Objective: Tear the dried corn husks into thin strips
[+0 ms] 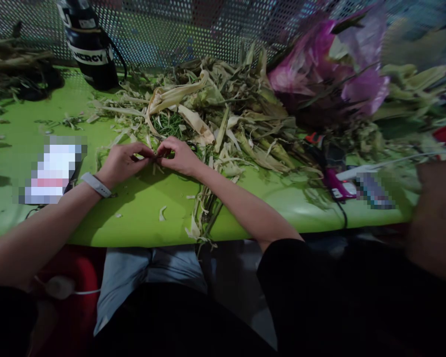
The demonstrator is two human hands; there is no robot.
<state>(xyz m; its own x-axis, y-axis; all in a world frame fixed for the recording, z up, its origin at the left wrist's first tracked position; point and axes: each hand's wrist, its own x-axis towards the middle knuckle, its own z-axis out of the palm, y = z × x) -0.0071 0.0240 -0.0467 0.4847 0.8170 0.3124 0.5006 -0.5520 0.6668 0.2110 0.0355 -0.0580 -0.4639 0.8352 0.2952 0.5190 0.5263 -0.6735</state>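
Observation:
My left hand (122, 161), with a white band on the wrist, and my right hand (177, 157) meet fingertip to fingertip just above the green tabletop (134, 213). Both are closed in a pinch around something small and dark that I cannot make out. Right behind them lies a heap of dry, pale husk-like leaves (245, 111). A tuft of thin green strands (169, 125) shows in the heap near my fingers. Loose pale strips (198, 218) trail below my right forearm to the table's front edge.
A black bottle (92, 62) stands at the back left, near a blurred phone-like screen (55, 168). At right are a pink plastic bag (319, 69), a purple device (340, 186) with a cable, and another person's arm (436, 213). A perforated panel (208, 29) runs behind.

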